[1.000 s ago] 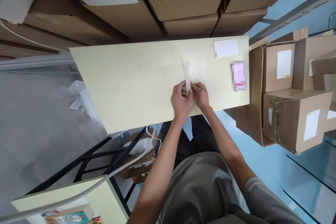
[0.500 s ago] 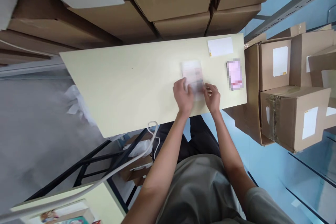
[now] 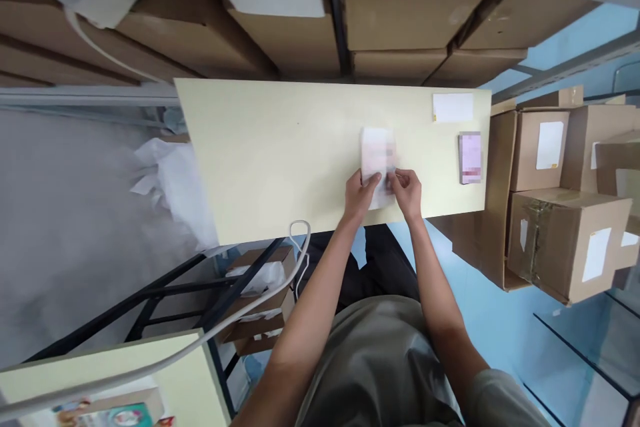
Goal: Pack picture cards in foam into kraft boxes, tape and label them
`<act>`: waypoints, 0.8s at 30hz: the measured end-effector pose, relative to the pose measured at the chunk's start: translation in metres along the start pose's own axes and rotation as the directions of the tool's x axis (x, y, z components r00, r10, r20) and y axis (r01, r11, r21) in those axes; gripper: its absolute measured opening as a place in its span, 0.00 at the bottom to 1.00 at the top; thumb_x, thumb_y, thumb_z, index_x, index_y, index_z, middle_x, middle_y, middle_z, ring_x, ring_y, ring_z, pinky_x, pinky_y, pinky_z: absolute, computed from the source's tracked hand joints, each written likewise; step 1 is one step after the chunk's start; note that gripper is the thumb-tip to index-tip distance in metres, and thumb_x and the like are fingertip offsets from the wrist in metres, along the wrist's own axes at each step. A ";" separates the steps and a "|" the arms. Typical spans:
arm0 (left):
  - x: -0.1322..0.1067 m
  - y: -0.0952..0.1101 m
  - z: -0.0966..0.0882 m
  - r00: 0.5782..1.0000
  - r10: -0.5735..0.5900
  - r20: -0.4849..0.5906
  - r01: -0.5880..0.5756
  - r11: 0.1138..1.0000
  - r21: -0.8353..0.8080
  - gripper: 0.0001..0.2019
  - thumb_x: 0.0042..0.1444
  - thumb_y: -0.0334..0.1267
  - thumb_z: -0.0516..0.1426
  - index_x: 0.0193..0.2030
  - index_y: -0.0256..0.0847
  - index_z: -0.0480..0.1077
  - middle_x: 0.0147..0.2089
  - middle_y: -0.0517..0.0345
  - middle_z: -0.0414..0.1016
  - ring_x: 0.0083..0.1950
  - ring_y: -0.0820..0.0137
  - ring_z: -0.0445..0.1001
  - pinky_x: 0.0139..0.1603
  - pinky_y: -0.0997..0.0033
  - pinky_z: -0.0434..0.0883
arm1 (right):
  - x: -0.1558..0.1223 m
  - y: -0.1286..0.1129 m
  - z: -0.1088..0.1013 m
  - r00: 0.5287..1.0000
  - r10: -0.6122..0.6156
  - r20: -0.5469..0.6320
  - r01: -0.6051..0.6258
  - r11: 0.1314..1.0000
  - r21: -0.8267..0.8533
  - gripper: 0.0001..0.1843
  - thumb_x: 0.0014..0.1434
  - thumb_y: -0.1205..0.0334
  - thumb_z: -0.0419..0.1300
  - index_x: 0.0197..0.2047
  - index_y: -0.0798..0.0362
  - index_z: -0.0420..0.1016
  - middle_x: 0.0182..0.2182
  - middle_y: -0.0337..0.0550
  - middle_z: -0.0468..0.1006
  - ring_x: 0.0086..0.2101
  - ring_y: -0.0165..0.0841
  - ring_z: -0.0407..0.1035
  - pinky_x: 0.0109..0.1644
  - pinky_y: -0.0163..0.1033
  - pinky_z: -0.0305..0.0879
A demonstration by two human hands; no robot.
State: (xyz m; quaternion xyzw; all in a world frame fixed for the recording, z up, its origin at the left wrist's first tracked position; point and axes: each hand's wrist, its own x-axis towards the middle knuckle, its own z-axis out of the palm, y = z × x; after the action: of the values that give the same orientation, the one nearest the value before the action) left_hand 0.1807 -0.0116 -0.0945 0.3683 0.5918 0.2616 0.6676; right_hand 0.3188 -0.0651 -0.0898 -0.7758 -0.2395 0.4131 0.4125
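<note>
A flat, pale white-and-pink packet (image 3: 376,150) lies before me on the cream tabletop (image 3: 270,160); its printing is blurred. My left hand (image 3: 359,196) grips its lower left edge, thumb on top and fingers along the side. At the lower right edge, my right hand (image 3: 407,192) is closed in a pinch, its fingertips against the packet. To the right on the same table are a pixelated pink-purple packet (image 3: 470,157) and a white card or label (image 3: 453,107).
Large cardboard boxes (image 3: 400,0) line the back edge of the table. More labelled cartons (image 3: 565,233) are stacked at the right. A white cable (image 3: 250,310) loops up to the table's front edge. White plastic (image 3: 183,180) hangs at the left end.
The camera view has shifted, so the table appears further right. My left thumb now presses on the packet, and my right fingers have closed in against its edge.
</note>
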 end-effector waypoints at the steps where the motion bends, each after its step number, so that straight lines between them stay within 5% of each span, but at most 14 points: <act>1: -0.001 0.001 -0.019 1.000 0.007 -0.008 -0.007 1.000 -0.020 0.20 0.59 0.56 0.69 0.46 0.41 0.81 0.43 0.51 0.87 0.45 0.57 0.84 0.45 0.62 0.80 | -0.003 -0.005 0.012 0.999 0.005 0.047 -0.006 1.000 0.026 0.27 0.63 0.33 0.72 0.46 0.47 0.73 0.36 0.42 0.85 0.36 0.37 0.81 0.39 0.43 0.81; 4: -0.003 0.005 -0.084 0.998 0.021 -0.065 -0.023 0.999 -0.027 0.21 0.58 0.55 0.69 0.49 0.40 0.82 0.47 0.49 0.88 0.48 0.56 0.85 0.46 0.62 0.81 | -0.019 -0.018 0.058 0.986 -0.016 0.164 0.005 0.997 0.072 0.27 0.62 0.36 0.74 0.44 0.45 0.67 0.35 0.36 0.81 0.27 0.30 0.73 0.33 0.38 0.74; 8: -0.016 0.000 -0.151 0.997 -0.010 -0.074 0.019 0.992 0.122 0.18 0.59 0.52 0.67 0.48 0.41 0.81 0.45 0.50 0.88 0.47 0.53 0.86 0.45 0.59 0.81 | -0.071 -0.021 0.111 0.988 -0.005 0.153 -0.002 0.999 0.045 0.22 0.67 0.37 0.67 0.46 0.44 0.65 0.39 0.35 0.79 0.23 0.25 0.64 0.28 0.35 0.64; 14: -0.050 -0.029 -0.170 0.985 -0.004 0.173 -0.038 0.970 0.241 0.16 0.66 0.43 0.62 0.58 0.43 0.79 0.55 0.44 0.88 0.56 0.49 0.87 0.60 0.48 0.84 | -0.149 0.002 0.123 0.980 0.095 -0.174 -0.110 0.991 -0.077 0.24 0.65 0.35 0.67 0.47 0.45 0.69 0.38 0.41 0.80 0.31 0.35 0.73 0.33 0.40 0.74; 18: -0.023 -0.033 -0.189 0.991 0.073 0.110 -0.104 0.948 0.300 0.23 0.65 0.32 0.58 0.66 0.43 0.79 0.66 0.40 0.84 0.67 0.48 0.84 0.72 0.43 0.80 | -0.115 -0.004 0.155 0.962 0.050 -0.269 -0.086 0.988 -0.125 0.26 0.63 0.36 0.67 0.50 0.48 0.74 0.45 0.50 0.84 0.44 0.42 0.81 0.43 0.44 0.81; 21: 0.027 -0.017 -0.224 0.987 0.158 0.001 -0.151 0.940 0.308 0.25 0.64 0.28 0.57 0.66 0.41 0.80 0.67 0.40 0.84 0.67 0.50 0.84 0.75 0.44 0.77 | -0.051 -0.030 0.206 0.979 -0.038 -0.199 0.007 0.988 -0.153 0.23 0.66 0.40 0.65 0.52 0.50 0.74 0.49 0.54 0.85 0.50 0.42 0.80 0.47 0.44 0.81; 24: 0.079 0.006 -0.268 0.967 0.228 -0.111 -0.196 0.949 0.246 0.23 0.64 0.30 0.60 0.64 0.41 0.81 0.64 0.42 0.86 0.63 0.53 0.86 0.72 0.51 0.79 | 0.001 -0.065 0.265 0.990 -0.087 -0.114 0.066 0.983 -0.170 0.18 0.71 0.46 0.61 0.54 0.50 0.73 0.47 0.51 0.85 0.45 0.37 0.80 0.46 0.39 0.80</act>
State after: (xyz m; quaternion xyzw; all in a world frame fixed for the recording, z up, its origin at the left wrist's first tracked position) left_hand -0.0690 0.1029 -0.1442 0.4867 0.6202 0.2855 0.5450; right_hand 0.0947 0.0881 -0.1198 -0.8212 -0.2771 0.3277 0.3760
